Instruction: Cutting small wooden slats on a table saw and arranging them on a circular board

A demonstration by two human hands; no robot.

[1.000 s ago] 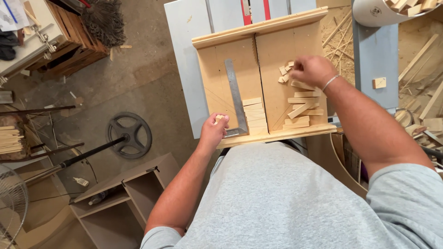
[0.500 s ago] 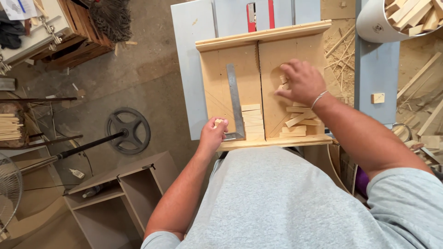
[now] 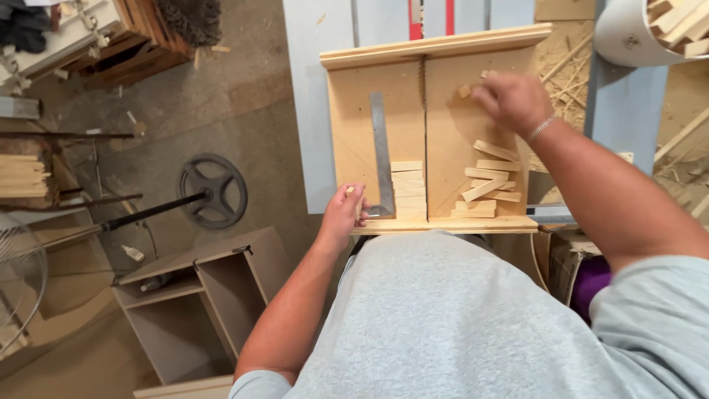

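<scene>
A wooden sled (image 3: 347,140) with a raised fence at its far and near edges lies on the pale table (image 3: 314,89) of a saw, a cut slot running down its middle. The left hand (image 3: 343,214) grips the sled's near edge at its left corner, fingers curled over the rim and closed on it. A steel square (image 3: 380,159) lies flat on the sled just beside that hand, its long leg pointing away from the person. Touching the square's right side is a neat stack of small wood blocks (image 3: 408,188). The right hand (image 3: 513,100) is blurred above the sled's right half, fingers bent around a small wood piece (image 3: 464,91); how firmly it holds cannot be told. Below it lies a loose heap of wood strips (image 3: 489,181) against the near fence.
</scene>
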